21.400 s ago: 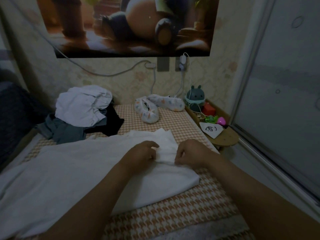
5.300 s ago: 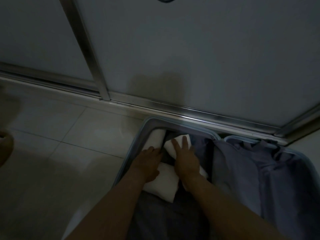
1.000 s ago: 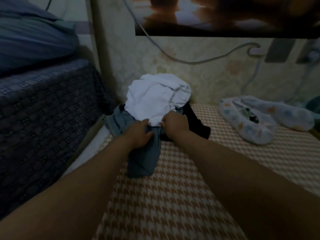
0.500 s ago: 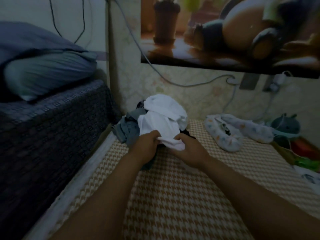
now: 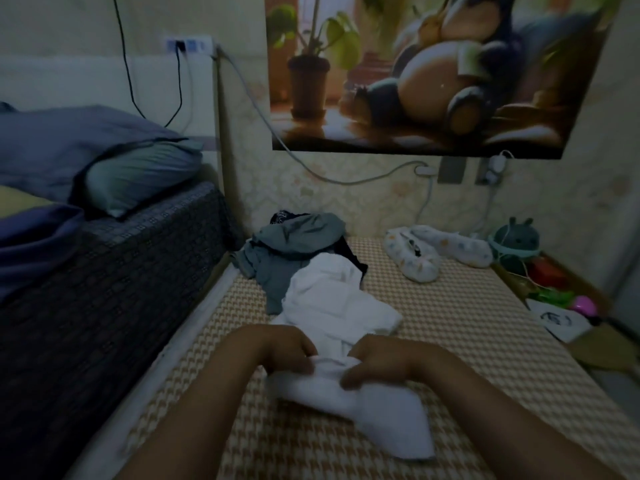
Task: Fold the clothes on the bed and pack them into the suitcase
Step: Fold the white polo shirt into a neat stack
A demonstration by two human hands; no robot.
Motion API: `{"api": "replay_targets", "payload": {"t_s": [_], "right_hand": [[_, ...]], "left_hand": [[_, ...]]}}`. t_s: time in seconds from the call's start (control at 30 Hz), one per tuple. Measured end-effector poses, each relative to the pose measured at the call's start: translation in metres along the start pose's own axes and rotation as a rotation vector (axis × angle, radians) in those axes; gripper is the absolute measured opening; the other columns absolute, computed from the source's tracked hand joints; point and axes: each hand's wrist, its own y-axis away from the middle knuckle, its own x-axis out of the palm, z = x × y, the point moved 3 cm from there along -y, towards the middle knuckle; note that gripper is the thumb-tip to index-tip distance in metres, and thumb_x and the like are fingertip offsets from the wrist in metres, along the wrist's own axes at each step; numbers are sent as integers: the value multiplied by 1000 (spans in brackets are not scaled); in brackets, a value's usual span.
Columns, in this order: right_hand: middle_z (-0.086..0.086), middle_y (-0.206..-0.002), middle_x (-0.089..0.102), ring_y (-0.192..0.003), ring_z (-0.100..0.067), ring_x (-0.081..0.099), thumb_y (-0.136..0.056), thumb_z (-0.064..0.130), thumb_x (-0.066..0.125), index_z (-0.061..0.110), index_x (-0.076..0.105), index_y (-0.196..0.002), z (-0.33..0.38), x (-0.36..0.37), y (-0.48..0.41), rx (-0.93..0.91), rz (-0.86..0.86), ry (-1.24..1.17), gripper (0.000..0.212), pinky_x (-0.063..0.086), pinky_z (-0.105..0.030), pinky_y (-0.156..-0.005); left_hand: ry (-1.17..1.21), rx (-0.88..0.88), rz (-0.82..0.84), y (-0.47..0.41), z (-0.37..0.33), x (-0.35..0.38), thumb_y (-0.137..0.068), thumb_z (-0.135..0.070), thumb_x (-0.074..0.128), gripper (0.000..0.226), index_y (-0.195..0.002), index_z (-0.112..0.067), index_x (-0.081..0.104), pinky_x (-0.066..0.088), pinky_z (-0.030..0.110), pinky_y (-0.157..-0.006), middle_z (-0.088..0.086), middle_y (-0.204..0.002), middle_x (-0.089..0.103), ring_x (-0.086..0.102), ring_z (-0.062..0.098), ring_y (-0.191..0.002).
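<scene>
A crumpled white garment stretches across the brown houndstooth bed cover from the pile toward me. My left hand and my right hand both grip its near edge, side by side, fingers curled into the cloth. A loose white end hangs below my hands at the lower right. Behind it lies a grey garment heaped over a black one near the wall. The suitcase is out of view.
A pair of patterned slippers sits by the wall on the right. A raised bed with dark cover and pillows borders the left. A wooden shelf with toys and a paper runs along the right edge.
Both hands have pulled the white garment off the top of the pile and toward me across the bed. The grey and black clothes stay by the wall.
</scene>
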Motion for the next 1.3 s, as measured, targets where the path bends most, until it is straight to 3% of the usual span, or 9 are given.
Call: {"api": "replay_targets", "payload": {"t_s": [0.13, 0.27, 0.4, 0.53, 0.67, 0.83, 1.0, 1.13, 1.3], "right_hand": [[-2, -104, 72, -97, -21, 66, -89, 59, 54, 16, 75, -101, 12, -8, -9, -18, -214, -294, 49, 51, -39, -93], [1, -148, 38, -134, -21, 37, -73, 69, 52, 29, 39, -145, -21, -5, -28, 93, -403, 402, 83, 26, -41, -110], [-6, -88, 69, -74, -28, 69, -78, 29, 58, 17, 72, -104, -47, 4, -50, -33, -599, 517, 32, 42, -42, -78], [-10, -121, 61, -108, -29, 59, -97, 9, 46, 14, 59, -130, -60, -32, -41, 87, -895, 158, 35, 40, -30, -83], [-15, -124, 55, -98, -35, 59, -97, 13, 39, 17, 47, -134, -89, -68, -2, 388, -1168, 144, 38, 46, -39, -77], [-16, -114, 49, -91, -34, 54, -82, 5, 56, 11, 51, -111, -107, -57, 15, 499, -1059, 320, 30, 43, -39, -72], [-5, -110, 61, -99, -26, 58, -78, 16, 62, 20, 65, -106, -91, -47, -2, 51, -928, 291, 28, 46, -39, -85], [2, -140, 47, -128, -18, 46, -90, 29, 63, 28, 46, -141, -103, -18, -15, 120, -404, 269, 53, 36, -29, -104], [2, -128, 59, -116, -15, 54, -91, 11, 55, 26, 66, -120, -119, -29, -9, 234, -501, 389, 35, 38, -20, -94]], "left_hand": [[188, -148, 33, 8, 15, 3, -89, -19, 61, 18, -104, -15, 69, 54, 30, -76, 1, -103, 66, 65, 19, -87], [105, -45, -348, -1, 31, -2, -93, -22, 54, 23, -113, -27, 66, 46, 26, -91, -4, -121, 59, 55, 13, -101], [56, -128, -361, -19, 39, 19, -79, -46, 72, 61, -131, -34, 41, 42, 29, -89, 5, -138, 28, 45, 26, -119], [20, -21, -470, -37, 38, 15, -80, -8, 65, 31, -102, -24, 50, 37, 13, -63, 3, -111, 49, 49, 16, -90], [103, -130, -985, -32, 43, -22, -86, 4, 53, 26, -102, -8, 70, 42, 27, -81, 12, -108, 61, 57, 27, -99], [-252, -314, -859, -42, 50, -17, -89, -15, 54, 38, -126, -18, 57, 34, 41, -101, 16, -138, 41, 36, 35, -128], [-140, 92, -461, -54, 2, 24, -78, -63, 63, 64, -133, -36, 48, 40, 37, -101, -3, -129, 47, 44, 21, -121], [-216, 115, -427, -55, 8, 34, -92, -26, 61, 51, -139, -27, 44, 32, 23, -97, 4, -135, 47, 47, 22, -123], [-47, 111, -540, -37, 11, 7, -90, -20, 60, 34, -123, -25, 63, 41, 24, -94, -1, -128, 59, 53, 17, -116]]}}
